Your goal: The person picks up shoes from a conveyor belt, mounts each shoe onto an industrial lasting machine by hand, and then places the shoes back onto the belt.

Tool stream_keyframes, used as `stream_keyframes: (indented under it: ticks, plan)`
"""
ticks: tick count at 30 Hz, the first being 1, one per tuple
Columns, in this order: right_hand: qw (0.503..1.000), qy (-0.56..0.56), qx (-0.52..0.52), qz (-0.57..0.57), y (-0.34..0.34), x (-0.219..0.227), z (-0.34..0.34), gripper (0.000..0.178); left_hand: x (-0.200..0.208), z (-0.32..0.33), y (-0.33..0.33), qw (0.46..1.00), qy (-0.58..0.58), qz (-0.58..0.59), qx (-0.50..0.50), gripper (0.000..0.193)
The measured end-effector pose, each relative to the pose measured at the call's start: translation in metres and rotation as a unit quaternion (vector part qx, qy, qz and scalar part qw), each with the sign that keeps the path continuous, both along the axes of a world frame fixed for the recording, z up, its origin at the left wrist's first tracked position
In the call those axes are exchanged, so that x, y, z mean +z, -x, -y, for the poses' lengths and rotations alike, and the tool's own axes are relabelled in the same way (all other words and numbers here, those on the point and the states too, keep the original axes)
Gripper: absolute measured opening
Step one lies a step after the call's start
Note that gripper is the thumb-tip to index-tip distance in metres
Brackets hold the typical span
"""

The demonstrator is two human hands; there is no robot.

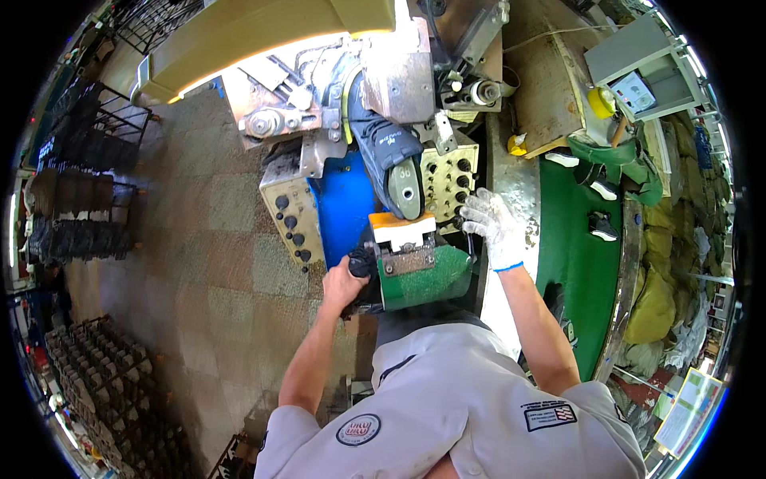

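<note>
A dark shoe upper [384, 140] is stretched over a grey-green shoe last [404, 190], sole end toward me, clamped in a shoe-making machine [399, 80]. Below its tip sits an orange-and-white pad [401, 229] on a green machine housing [427, 279]. My bare left hand [345, 283] is closed round a dark, lumpy handle [363, 262] at the left of that housing. In a white glove, my right hand [492, 223] has its fingers apart, beside the machine's right block and close to a thin lever [471, 243]. Whether it touches the lever is unclear.
A blue panel [347, 203] and two blocks with black knobs flank the last. At the right, several black-and-white shoes [604, 226] lie on a green conveyor belt [586, 271]. Racks of dark shoe parts [100, 371] stand left. A yellow-beige lamp housing [255, 40] hangs above.
</note>
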State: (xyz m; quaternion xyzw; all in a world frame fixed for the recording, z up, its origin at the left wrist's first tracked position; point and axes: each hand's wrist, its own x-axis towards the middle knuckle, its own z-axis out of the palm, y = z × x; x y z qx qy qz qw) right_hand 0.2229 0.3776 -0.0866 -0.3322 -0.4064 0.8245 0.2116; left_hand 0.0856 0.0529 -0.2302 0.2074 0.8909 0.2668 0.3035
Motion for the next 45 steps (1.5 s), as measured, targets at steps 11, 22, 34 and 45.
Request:
stream_keyframes:
  ticks: [11,22,34,45]
  plan:
    - [0.993,0.027,0.082,-0.083,-0.022,0.045,0.045,0.055,0.179,0.076,-0.006,0.713,-0.507,0.39,0.288,0.064]
    - [0.974,0.165,-0.048,-0.148,-0.039,0.081,-0.019,0.041,0.231,-0.109,-0.025,0.918,-0.325,-0.091,0.206,0.028]
    - [0.83,-0.029,-0.036,0.556,-0.407,-0.077,-0.262,0.079,0.196,-0.202,0.044,0.934,-0.263,-0.177,0.165,0.054]
    - [0.677,-0.188,0.155,0.694,-0.489,-0.169,-0.391,0.062,0.209,-0.117,0.026,0.935,-0.19,0.122,0.274,0.049]
